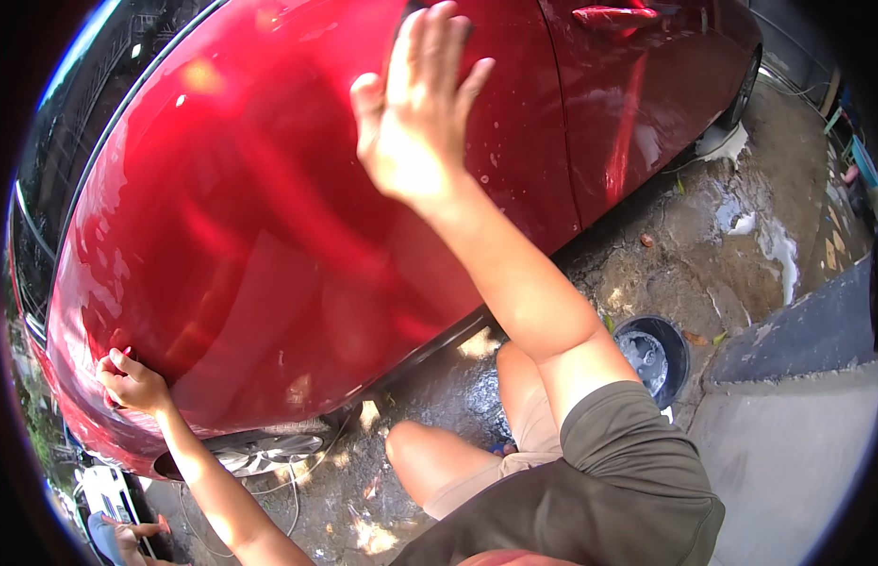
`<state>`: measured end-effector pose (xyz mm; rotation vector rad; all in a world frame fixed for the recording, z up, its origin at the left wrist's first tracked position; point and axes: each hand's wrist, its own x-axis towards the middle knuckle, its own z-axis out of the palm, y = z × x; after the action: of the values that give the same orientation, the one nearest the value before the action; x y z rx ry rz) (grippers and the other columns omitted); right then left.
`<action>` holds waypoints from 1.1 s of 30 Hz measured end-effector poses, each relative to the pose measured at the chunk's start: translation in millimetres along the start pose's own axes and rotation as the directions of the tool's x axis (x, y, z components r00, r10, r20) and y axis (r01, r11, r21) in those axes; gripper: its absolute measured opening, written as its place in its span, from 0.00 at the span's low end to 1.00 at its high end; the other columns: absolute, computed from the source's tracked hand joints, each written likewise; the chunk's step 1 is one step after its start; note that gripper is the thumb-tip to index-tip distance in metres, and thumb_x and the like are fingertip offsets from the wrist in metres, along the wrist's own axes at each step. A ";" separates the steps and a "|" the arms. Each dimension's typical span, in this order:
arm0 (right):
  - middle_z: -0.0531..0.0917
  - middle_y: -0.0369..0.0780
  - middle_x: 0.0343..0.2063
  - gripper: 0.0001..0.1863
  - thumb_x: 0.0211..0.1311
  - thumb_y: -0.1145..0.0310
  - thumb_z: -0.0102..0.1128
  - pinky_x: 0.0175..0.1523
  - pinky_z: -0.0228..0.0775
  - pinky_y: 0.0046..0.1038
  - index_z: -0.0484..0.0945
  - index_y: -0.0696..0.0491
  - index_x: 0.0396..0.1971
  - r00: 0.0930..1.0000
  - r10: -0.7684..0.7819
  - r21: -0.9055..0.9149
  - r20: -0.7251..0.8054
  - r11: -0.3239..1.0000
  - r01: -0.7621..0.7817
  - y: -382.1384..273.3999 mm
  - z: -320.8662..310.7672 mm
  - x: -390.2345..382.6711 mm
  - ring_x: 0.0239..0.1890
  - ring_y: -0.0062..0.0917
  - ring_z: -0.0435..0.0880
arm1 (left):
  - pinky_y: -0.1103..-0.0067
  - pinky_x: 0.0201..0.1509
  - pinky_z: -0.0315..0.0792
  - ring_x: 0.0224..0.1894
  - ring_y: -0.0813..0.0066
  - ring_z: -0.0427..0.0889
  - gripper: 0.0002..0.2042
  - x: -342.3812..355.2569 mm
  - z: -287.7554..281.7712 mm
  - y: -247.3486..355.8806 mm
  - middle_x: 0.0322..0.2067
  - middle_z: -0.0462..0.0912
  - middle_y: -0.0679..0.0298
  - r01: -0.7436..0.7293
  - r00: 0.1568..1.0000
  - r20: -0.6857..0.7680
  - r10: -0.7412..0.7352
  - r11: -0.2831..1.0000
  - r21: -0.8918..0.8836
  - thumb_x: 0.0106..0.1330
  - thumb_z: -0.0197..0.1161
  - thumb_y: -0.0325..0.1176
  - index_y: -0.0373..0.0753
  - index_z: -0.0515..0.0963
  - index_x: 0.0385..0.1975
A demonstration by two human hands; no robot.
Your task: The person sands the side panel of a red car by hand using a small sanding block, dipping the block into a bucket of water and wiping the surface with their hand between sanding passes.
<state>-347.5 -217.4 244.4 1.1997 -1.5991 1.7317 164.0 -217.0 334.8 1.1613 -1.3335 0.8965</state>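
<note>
The red car (288, 226) lies directly behind both hands: left hand (132, 383) curled at its panel above the wheel (269, 455) (pinching what, I cannot tell), right hand (415, 118) spread before its side.

One wide fisheye view from head height, steeply downward, close beside a red car (298, 217)

Two hands (414, 132), one red car (298, 255) and one bucket (681, 357) show.

The car (298, 311) is smooth, glossy metal and the ground (679, 264) rough.
</note>
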 end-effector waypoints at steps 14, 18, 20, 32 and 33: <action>0.52 0.43 0.78 0.36 0.81 0.55 0.41 0.75 0.44 0.34 0.44 0.53 0.79 0.477 0.592 0.345 0.649 0.330 -0.879 180.5 -245.2 -280.4 0.78 0.30 0.50 | 0.55 0.81 0.46 0.81 0.57 0.51 0.49 -70.2 121.8 466.0 0.78 0.55 0.54 -0.705 0.611 0.248 0.752 0.659 -0.262 0.67 0.58 0.67 0.35 0.54 0.78; 0.68 0.27 0.72 0.31 0.78 0.52 0.48 0.60 0.63 0.34 0.60 0.34 0.78 0.024 0.933 0.187 0.359 -0.047 -0.981 223.1 -330.8 -380.0 0.66 0.18 0.68 | 0.60 0.84 0.41 0.82 0.61 0.47 0.47 -133.5 153.1 558.0 0.80 0.49 0.57 -0.908 0.333 0.241 0.912 0.379 -0.177 0.69 0.54 0.64 0.35 0.52 0.78; 0.69 0.24 0.71 0.28 0.77 0.53 0.48 0.62 0.61 0.37 0.65 0.32 0.75 -0.020 0.938 0.119 0.347 -0.065 -0.991 250.9 -357.0 -401.3 0.67 0.20 0.67 | 0.61 0.84 0.40 0.82 0.65 0.46 0.48 -167.3 158.4 567.4 0.81 0.48 0.61 -0.941 0.208 0.287 0.935 0.271 -0.201 0.68 0.56 0.64 0.38 0.50 0.79; 0.40 0.44 0.81 0.41 0.74 0.61 0.48 0.80 0.43 0.54 0.41 0.43 0.81 -0.306 0.892 -0.943 0.332 0.313 -0.109 315.7 -352.6 -473.5 0.82 0.46 0.40 | 0.46 0.79 0.42 0.80 0.52 0.50 0.42 -11.3 61.9 268.1 0.79 0.53 0.58 -0.598 0.751 0.317 0.579 0.800 -0.044 0.72 0.51 0.66 0.48 0.54 0.80; 0.37 0.41 0.82 0.42 0.74 0.56 0.46 0.80 0.39 0.58 0.36 0.41 0.81 -0.404 0.876 -0.963 0.262 0.264 -0.052 306.8 -340.2 -475.4 0.83 0.43 0.35 | 0.48 0.79 0.43 0.80 0.50 0.50 0.40 -1.3 48.1 224.1 0.79 0.54 0.55 -0.552 0.794 0.346 0.501 0.831 0.065 0.75 0.47 0.64 0.46 0.53 0.80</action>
<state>-459.1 146.9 -294.8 1.0806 -3.9592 -0.2870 -64.5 -210.9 352.9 1.0989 -1.9396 1.2797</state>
